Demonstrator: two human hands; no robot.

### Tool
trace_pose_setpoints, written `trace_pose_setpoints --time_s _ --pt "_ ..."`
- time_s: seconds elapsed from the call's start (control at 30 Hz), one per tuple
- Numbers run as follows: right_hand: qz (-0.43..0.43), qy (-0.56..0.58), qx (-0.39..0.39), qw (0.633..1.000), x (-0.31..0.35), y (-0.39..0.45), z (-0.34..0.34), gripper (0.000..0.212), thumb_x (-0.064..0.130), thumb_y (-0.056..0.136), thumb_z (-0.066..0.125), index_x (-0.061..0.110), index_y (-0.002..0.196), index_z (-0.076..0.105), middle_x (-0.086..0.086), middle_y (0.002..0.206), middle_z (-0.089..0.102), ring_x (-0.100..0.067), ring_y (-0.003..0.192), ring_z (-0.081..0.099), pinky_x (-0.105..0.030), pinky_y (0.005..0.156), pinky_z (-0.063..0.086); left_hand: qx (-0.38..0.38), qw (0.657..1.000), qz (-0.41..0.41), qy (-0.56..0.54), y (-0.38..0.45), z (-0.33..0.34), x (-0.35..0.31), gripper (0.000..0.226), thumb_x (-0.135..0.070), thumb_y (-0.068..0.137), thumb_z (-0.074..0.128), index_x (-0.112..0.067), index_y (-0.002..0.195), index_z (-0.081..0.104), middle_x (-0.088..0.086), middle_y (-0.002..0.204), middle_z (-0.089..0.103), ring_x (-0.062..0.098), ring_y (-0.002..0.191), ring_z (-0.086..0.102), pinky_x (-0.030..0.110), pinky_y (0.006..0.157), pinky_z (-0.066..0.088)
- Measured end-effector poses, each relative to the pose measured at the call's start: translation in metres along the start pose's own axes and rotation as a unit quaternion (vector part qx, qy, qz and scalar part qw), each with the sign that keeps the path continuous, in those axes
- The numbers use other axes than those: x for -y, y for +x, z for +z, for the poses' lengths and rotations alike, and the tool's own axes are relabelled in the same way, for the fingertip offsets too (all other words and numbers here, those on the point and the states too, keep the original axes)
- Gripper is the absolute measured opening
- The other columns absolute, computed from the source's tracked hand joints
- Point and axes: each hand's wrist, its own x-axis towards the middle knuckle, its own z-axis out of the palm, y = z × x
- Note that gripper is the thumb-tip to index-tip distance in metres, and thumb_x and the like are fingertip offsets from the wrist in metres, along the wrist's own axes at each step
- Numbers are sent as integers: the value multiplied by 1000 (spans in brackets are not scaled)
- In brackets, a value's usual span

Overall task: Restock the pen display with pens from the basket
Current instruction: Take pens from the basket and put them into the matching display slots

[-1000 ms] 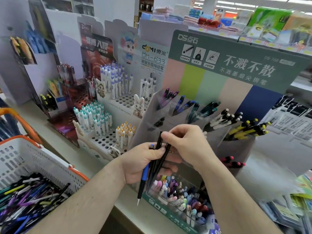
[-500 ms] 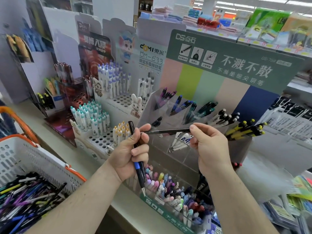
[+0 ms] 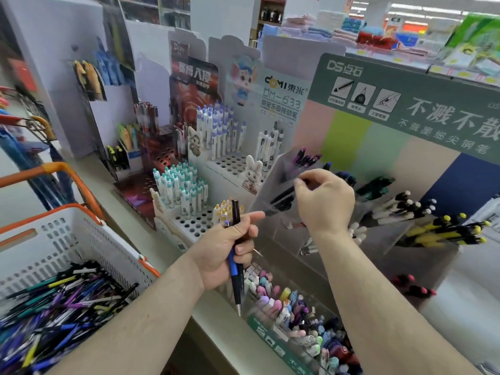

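The pen display [image 3: 405, 104] has a green header and clear slanted compartments holding purple, blue, green, white and yellow pens. My right hand [image 3: 327, 204] reaches into its left compartment and pinches the top end of a black pen [image 3: 281, 198], which slants down into that pocket. My left hand [image 3: 224, 253] is just below and left of it. It grips a black pen [image 3: 236, 212] and a blue pen [image 3: 233, 266] upright, tips down. The white basket [image 3: 81, 212] with an orange rim stands at the lower left, full of mixed loose pens [image 3: 54, 307].
White hole racks with teal-capped pens [image 3: 181, 188] and blue-capped pens [image 3: 219, 131] stand left of the display. A clear bin of pastel pens [image 3: 297, 315] sits at the display's foot by the counter edge. Orange basket handles [image 3: 54, 169] rise at the left.
My right hand has carried the black pen up and left, from level in front of the display into the left compartment. My left hand still grips its two pens, now slightly higher.
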Motion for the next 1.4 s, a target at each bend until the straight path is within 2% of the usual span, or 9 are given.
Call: trace_pose_setpoints --time_s 0.13,0.33,0.47,0.63,0.9,1.03,1.13,1.23,1.4 --pt "-8 -187 99 977 10 3 19 18 38 92 60 33 100 75 2 95 73 -26 110 54 -40 95 30 3 999 -1 53 -5 -1 -3 41 -21 85 55 -5 122 59 1 72 57 7 49 37 18 44 32" --pt "5 -293 199 935 15 16 19 20 42 91 61 29 97 75 -2 100 72 -29 120 47 -45 100 29 20 993 -6 113 -7 1 -3 39 -20 84 54 -8 121 59 0 73 60 7 49 38 19 45 32" --pt "-2 -134 153 979 24 5 2 24 47 90 63 27 96 76 6 92 73 -22 103 61 -38 91 44 26 986 -18 162 -4 4 -1 26 -11 96 49 -7 119 62 0 70 58 8 50 39 19 45 31" --pt "33 85 357 930 34 -29 -19 14 38 86 72 26 94 73 11 70 66 -3 63 64 -20 58 49 59 974 -23 216 -3 6 1 20 -17 97 52 -11 82 64 2 69 56 10 52 37 21 47 30" --pt "78 148 149 975 5 -29 -40 12 24 87 74 22 75 72 8 59 65 -5 54 56 -29 58 50 43 975 -48 211 -1 -9 -2 42 -31 85 53 -11 122 62 6 81 69 10 50 52 18 41 39" --pt "154 219 86 960 -1 -31 -52 16 20 89 74 18 74 71 5 57 62 -8 52 54 -25 55 46 35 998 -19 53 -1 -20 0 47 -31 83 60 -6 122 61 6 79 68 6 43 49 15 36 34" --pt "208 269 85 936 2 -34 -53 13 17 89 74 15 76 71 3 63 65 -8 52 56 -23 56 47 145 985 -7 -97 3 -25 4 54 -40 71 83 -9 113 71 5 84 70 5 44 51 14 37 36" --pt "198 269 84 939 3 -36 -52 14 18 89 74 15 76 71 0 64 66 -8 51 56 -20 52 48 315 926 -6 -209 9 -26 4 48 -44 95 57 -11 130 60 8 106 69 10 64 61 17 50 38" --pt "201 326 59 922 6 -34 -53 13 15 91 71 13 78 70 -3 62 63 -15 52 55 -23 47 46 332 910 -14 -246 13 -24 1 45 -42 98 52 -13 132 58 5 104 67 8 62 50 18 50 37"
